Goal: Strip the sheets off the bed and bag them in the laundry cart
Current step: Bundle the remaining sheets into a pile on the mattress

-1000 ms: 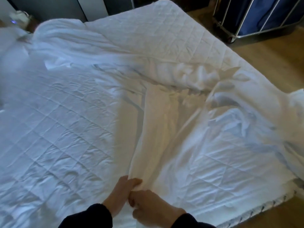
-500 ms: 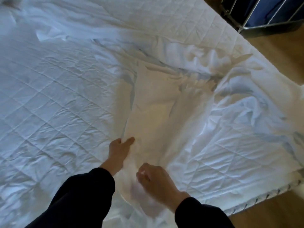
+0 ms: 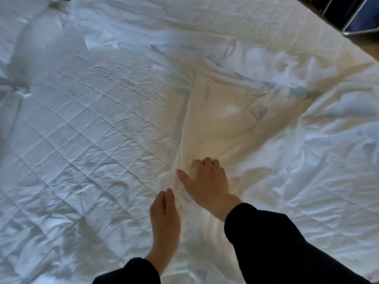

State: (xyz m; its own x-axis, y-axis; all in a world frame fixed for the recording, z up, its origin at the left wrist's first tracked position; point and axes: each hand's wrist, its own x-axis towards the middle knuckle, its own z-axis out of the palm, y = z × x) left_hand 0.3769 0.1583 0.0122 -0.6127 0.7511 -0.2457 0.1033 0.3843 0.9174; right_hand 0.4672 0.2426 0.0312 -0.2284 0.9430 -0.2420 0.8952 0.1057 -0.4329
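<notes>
A white sheet (image 3: 221, 119) is seen lying loose and rumpled across the bed (image 3: 256, 31), over a quilted mattress pad (image 3: 82, 124) that is laid bare on the left half. The middle of the sheet is drawn up into 1 long raised fold that runs from the centre of the bed down to the near edge, where both hands are placed on it.

The right hand (image 3: 207, 181) is set farther up the fold. Its fingers are curled down into the cloth and its thumb is spread out to the left, so its grip is clamped on the sheet. The left hand (image 3: 164, 214) is held just below and to the left of it, at the fold's left edge. Its fingers are curled under and its thumb is laid against the cloth, so its grip is also closed on the sheet. The 2 hands are close together but not touching. Both forearms are covered by dark sleeves (image 3: 287, 242).

The laundry cart (image 3: 348, 15), with a dark blue bag in a metal frame, is partly seen at the top right, beyond the far corner of the bed, on a wooden floor (image 3: 369, 48).
</notes>
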